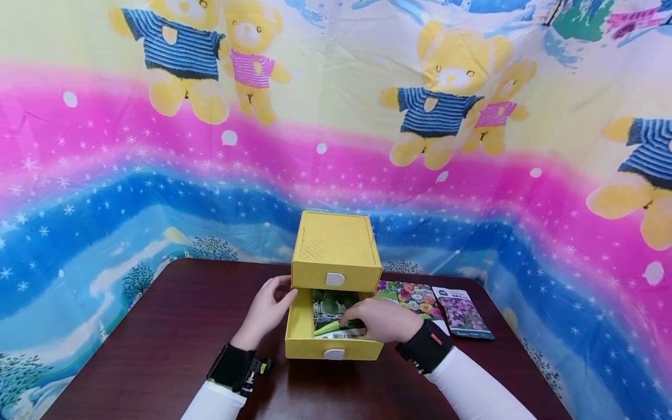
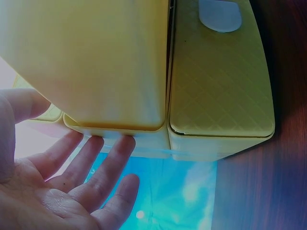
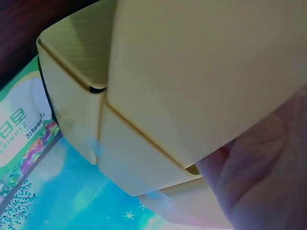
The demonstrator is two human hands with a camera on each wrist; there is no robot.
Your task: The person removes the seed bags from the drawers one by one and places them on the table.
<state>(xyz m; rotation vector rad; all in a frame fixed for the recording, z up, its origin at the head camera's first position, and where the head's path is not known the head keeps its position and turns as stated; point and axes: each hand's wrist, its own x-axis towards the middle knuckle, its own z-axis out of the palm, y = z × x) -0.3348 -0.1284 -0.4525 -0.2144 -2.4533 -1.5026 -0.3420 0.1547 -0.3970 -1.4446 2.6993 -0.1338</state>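
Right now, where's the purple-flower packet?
Head view: the purple-flower packet lies on the table, right of the yellow drawer unit, beside the multicoloured-flower packet.

White sleeves; black wristbands (right: red tag).

A packet lies in the lower drawer, with other packets right of the cabinet.

Head view faces fwd & down; L/R wrist views, v. close, share yellow drawers.
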